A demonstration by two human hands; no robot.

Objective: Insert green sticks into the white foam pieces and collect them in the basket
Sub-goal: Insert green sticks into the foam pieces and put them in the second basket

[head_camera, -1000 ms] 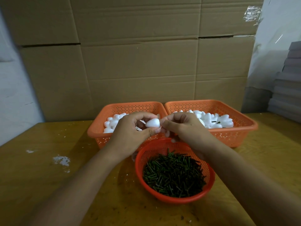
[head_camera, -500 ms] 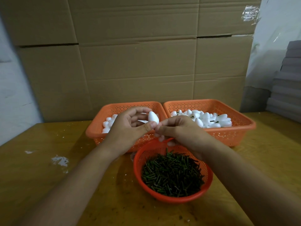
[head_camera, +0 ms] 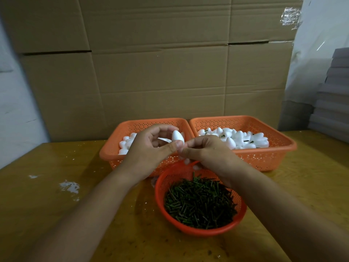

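Head view puts your left hand (head_camera: 151, 148) above the left basket (head_camera: 113, 148), thumb and fingers pinching a foam egg (head_camera: 177, 137) upright, blunt end down. Your right hand (head_camera: 205, 150) meets it just beside the thumb, fingertips pinched together, it seems, on a stick, though the stick itself is hidden, so I cannot tell how deep it sits.

To do this step well, hold the egg steady, line the stick with its long axis, and push straight up through the base; foam likely crumbles if you angle or twist. Grip lightly enough not to dent it.

Finished pieces, with green ends showing, lie in the right basket (head_camera: 283, 146), just past your right hand, so you probably drop this one there. Loose sticks (head_camera: 200, 203) fill the round basket (head_camera: 198, 231) right under your wrists; mind you do not tip its near rim. White crumbs (head_camera: 69, 186) dot the table (head_camera: 37, 214) at left, and cardboard boxes (head_camera: 160, 72) stand behind the baskets.
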